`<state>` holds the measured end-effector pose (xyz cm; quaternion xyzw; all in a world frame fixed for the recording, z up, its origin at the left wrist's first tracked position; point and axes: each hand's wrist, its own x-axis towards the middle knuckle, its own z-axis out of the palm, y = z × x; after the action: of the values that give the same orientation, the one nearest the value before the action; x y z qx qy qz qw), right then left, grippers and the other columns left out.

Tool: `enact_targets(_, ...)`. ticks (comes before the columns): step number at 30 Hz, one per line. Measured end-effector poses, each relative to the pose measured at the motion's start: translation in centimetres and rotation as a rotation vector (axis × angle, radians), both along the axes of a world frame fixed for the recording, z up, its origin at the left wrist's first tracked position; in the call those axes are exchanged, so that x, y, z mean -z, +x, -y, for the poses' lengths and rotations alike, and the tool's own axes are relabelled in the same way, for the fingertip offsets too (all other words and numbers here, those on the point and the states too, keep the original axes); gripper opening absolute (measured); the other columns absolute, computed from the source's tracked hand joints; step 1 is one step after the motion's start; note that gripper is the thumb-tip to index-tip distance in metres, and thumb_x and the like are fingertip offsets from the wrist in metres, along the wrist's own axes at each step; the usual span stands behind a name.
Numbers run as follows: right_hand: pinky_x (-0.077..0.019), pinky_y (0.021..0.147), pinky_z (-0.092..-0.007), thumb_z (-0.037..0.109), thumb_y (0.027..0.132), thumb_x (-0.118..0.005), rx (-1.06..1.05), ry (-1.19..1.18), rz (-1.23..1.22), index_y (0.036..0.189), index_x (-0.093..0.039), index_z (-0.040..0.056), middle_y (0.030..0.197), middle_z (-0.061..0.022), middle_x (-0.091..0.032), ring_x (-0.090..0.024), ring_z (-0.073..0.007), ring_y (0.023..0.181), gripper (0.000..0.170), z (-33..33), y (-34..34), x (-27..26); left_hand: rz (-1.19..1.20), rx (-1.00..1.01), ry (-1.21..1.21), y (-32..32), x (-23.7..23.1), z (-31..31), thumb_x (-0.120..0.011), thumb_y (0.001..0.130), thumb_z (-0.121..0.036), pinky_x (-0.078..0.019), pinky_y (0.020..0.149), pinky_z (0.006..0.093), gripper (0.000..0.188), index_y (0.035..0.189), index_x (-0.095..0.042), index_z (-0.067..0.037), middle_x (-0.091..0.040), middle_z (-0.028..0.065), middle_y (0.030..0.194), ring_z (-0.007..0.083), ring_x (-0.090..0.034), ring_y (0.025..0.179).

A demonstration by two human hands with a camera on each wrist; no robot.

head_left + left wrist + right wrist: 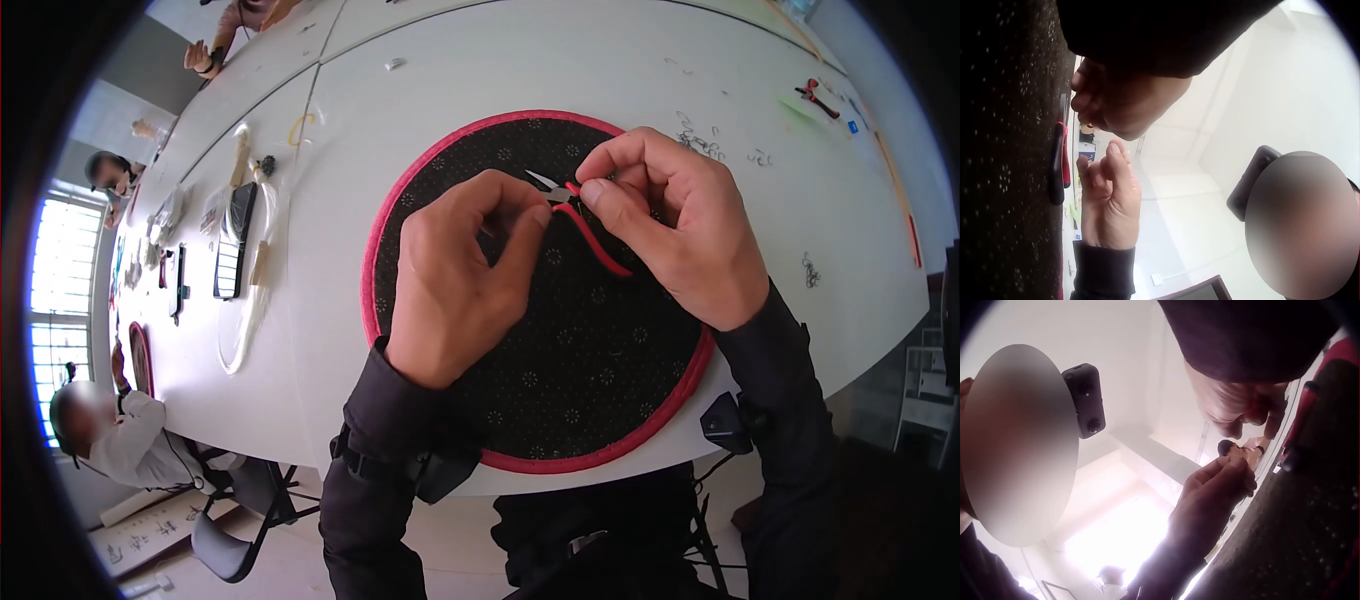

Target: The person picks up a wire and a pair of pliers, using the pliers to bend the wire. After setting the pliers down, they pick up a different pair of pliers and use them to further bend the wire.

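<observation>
Both hands meet over a round dark mat (560,370) with a red border, in the head view. My left hand (455,275) has its thumb and forefinger pinched together. Facing it, my right hand (685,225) does the same with curled fingers. The tiny thing at their fingertips is mostly hidden, and I cannot tell its kind. Beneath the fingertips, pliers (600,245) with red handles lie on the mat, partly covered by the right hand. In the left wrist view these pliers (1061,156) rest flat on the mat, below both hands.
Small dark metal bits (700,140) lie scattered at the right, with another little pile (811,270) nearer. Another pair of pliers (818,98) lies at the far right. To the left are a phone (232,255) and clear tubing (262,270). Other people (120,440) sit around the table.
</observation>
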<state>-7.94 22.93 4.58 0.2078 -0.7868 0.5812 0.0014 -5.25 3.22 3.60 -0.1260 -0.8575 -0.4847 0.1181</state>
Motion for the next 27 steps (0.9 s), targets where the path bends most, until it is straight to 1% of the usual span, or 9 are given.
enact_targets(1, -0.0447, 0.061, -0.0233, 0.012, 0.094, -0.066, 0.008, 0.002, -0.019, 0.098, -0.067, -0.0007, 0.070, 0.0007, -0.060, -0.052, -0.0063, 0.063, 0.013, 0.0, -0.1, 0.2, -0.035, 0.007, 0.001, 0.0, 0.2, -0.1, -0.069, 0.090, -0.006, -0.0493, 0.066, 0.0293, 0.008, 0.090, -0.067, 0.002, -0.068, 0.0090, 0.076, 0.0159, -0.064, 0.070)
enact_targets(4, -0.0443, 0.060, -0.0237, 0.013, 0.094, -0.066, 0.011, 0.005, 0.003, 0.097, -0.068, -0.0011, 0.070, 0.0006, -0.060, -0.052, -0.0059, 0.063, 0.014, 0.0, -0.4, 0.6, 0.092, 0.014, 0.046, 0.4, -0.7, -0.3, -0.068, 0.090, -0.007, -0.0493, 0.067, 0.0285, 0.009, 0.091, -0.067, 0.003, -0.067, 0.0088, 0.076, 0.0142, -0.063, 0.070)
enact_targets(7, -0.0434, 0.059, -0.0238, 0.014, 0.095, -0.066, -0.003, -0.014, 0.048, 0.097, -0.069, -0.0014, 0.069, 0.0008, -0.059, -0.051, -0.0050, 0.063, 0.016, 0.0, -0.6, 1.0, 0.088, 0.066, 0.193, 0.2, -0.3, -0.1, -0.068, 0.091, -0.007, -0.0491, 0.069, 0.0268, 0.011, 0.092, -0.068, 0.003, -0.068, 0.0074, 0.077, 0.0115, -0.063, 0.073)
enact_targets(13, -0.0402, 0.056, -0.0233, 0.015, 0.095, -0.066, -0.024, -0.009, 0.077, 0.096, -0.069, -0.0006, 0.065, 0.0024, -0.055, -0.048, -0.0042, 0.060, 0.016, 0.1, -0.3, 0.9, 0.197, 0.044, 0.302, 0.5, -1.5, 0.2, -0.066, 0.097, -0.012, -0.0503, 0.078, 0.0243, 0.016, 0.099, -0.067, 0.004, -0.068, 0.0056, 0.088, 0.0106, -0.064, 0.083)
enact_targets(16, -0.0379, 0.054, -0.0245, 0.015, 0.095, -0.067, -0.020, 0.009, 0.055, 0.094, -0.069, 0.0008, 0.062, 0.0031, -0.050, -0.044, -0.0046, 0.058, 0.014, 0.3, 0.0, 0.8, 0.196, -0.001, 0.425, 0.4, -1.3, 0.0, -0.065, 0.096, -0.008, -0.0502, 0.073, 0.0243, 0.013, 0.099, -0.067, 0.005, -0.069, 0.0058, 0.082, 0.0105, -0.065, 0.079)
enact_targets(20, -0.0349, 0.051, -0.0274, 0.012, 0.092, -0.069, -0.032, 0.083, 0.053, 0.094, -0.068, 0.0015, 0.059, 0.0016, -0.044, -0.040, -0.0069, 0.055, 0.010, 0.6, 0.7, 0.2, 0.128, -0.079, 0.332, 0.1, -0.5, 0.0, -0.066, 0.094, -0.008, -0.0504, 0.072, 0.0246, 0.012, 0.096, -0.067, 0.004, -0.070, 0.0060, 0.082, 0.0100, -0.065, 0.077)
enact_targets(22, -0.0344, 0.051, -0.0281, 0.010, 0.091, -0.069, -0.044, 0.099, -0.026, 0.094, -0.067, 0.0009, 0.060, 0.0002, -0.043, -0.039, -0.0084, 0.054, 0.009, 0.7, 0.9, 0.2, 0.081, -0.121, 0.253, 0.1, -0.2, -0.1, -0.067, 0.093, -0.007, -0.0503, 0.069, 0.0250, 0.011, 0.094, -0.068, 0.003, -0.070, 0.0059, 0.081, 0.0096, -0.065, 0.076)
enact_targets(25, -0.0343, 0.051, -0.0284, 0.008, 0.091, -0.069, -0.054, 0.105, -0.131, 0.095, -0.066, 0.0005, 0.060, -0.0018, -0.043, -0.039, -0.0097, 0.054, 0.009, 0.8, 0.9, 0.2, 0.069, -0.121, 0.091, 0.3, -0.2, -0.1, -0.067, 0.094, -0.008, -0.0515, 0.075, 0.0255, 0.012, 0.095, -0.068, 0.004, -0.070, 0.0060, 0.085, 0.0107, -0.064, 0.078)
enact_targets(27, -0.0347, 0.051, -0.0281, 0.008, 0.092, -0.068, -0.039, 0.090, -0.175, 0.095, -0.066, 0.0006, 0.060, -0.0027, -0.044, -0.039, -0.0101, 0.053, 0.008, 0.8, 0.9, 0.3, 0.013, -0.091, -0.036, 0.5, -0.8, -0.3, -0.068, 0.093, -0.007, -0.0513, 0.074, 0.0263, 0.010, 0.094, -0.068, 0.003, -0.070, 0.0062, 0.084, 0.0106, -0.064, 0.078)
